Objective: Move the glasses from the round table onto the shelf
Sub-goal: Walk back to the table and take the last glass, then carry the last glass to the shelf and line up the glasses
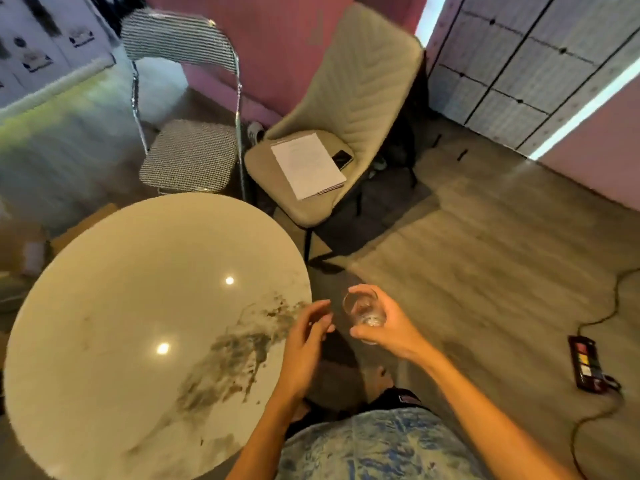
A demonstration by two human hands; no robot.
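My right hand [388,327] grips a clear drinking glass [363,308], held tilted over the floor just past the right edge of the round table [138,306]. My left hand [308,337] hovers over that table edge, fingers loosely curled and apart, holding nothing. The marble-patterned tabletop shows two light reflections and no other glass. No shelf for the glasses can be made out for certain in this view.
A houndstooth folding chair [188,157] and a beige padded chair [346,109] with papers [308,164] and a phone [341,159] stand beyond the table. A power strip [587,363] with its cable lies on the floor at right. Panelled doors [519,71] fill the far right.
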